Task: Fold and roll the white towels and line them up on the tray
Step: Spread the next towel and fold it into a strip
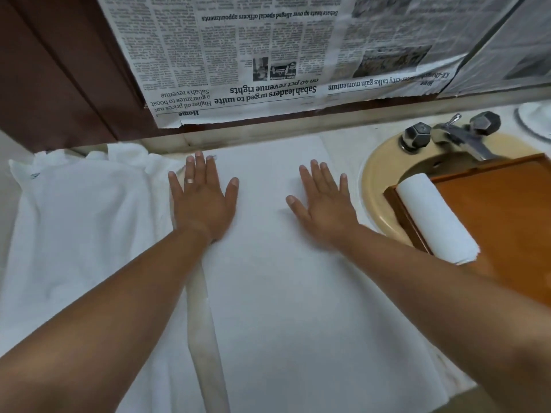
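A white towel [298, 293] lies spread flat on the counter in front of me. My left hand [202, 198] presses flat on its far left part, fingers straight, a ring on one finger. My right hand [322, 201] presses flat on its far right part, fingers spread. A rolled white towel [435, 213] lies along the left side of a wooden tray [501, 210], which rests over the sink at the right. A heap of loose white towels [80, 222] lies on the left.
A beige sink [378, 186] with a chrome tap [453, 135] sits at the right under the tray. Newspaper [268, 55] covers the wall behind the counter. A dark brown panel [59, 70] stands at the back left.
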